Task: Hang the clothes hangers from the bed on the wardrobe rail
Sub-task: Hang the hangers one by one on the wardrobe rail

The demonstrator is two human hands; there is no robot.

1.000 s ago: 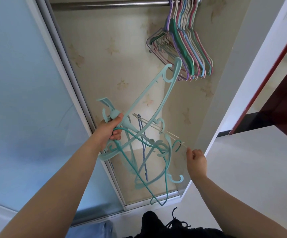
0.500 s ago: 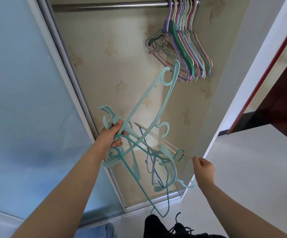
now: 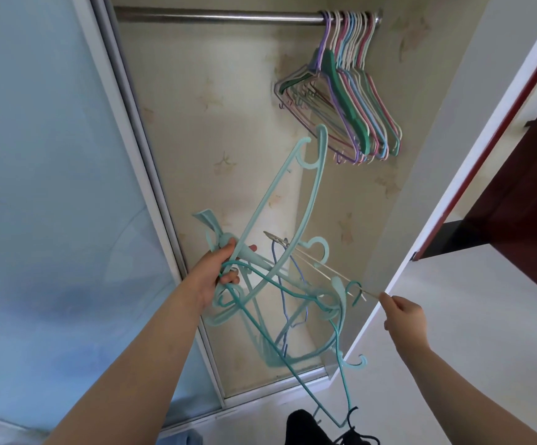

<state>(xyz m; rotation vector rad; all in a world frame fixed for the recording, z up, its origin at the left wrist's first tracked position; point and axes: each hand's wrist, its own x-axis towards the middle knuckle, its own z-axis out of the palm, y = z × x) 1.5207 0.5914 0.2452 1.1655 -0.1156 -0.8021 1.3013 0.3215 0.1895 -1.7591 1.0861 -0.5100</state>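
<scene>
1. Wardrobe rail (image 3: 215, 17) well above both hands; hung hangers (image 3: 350, 101) bunched at its right end, left part bare.
2. Left hand (image 3: 211, 277) curled round tangled teal hanger bundle (image 3: 280, 252), nearer the rail.
3. Right hand (image 3: 405, 319) pinches thin pale hanger (image 3: 325, 268), long axis slanting up-left into the bundle.
4. Versus 1.0 s ago: right hand further right, pale hanger drawn further out.

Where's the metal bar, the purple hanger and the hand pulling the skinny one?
wardrobe rail (image 3: 212, 17), head view, bare middle.
purple hanger (image 3: 347, 138), head view, lower arm.
right hand (image 3: 403, 316), head view, back.
</scene>
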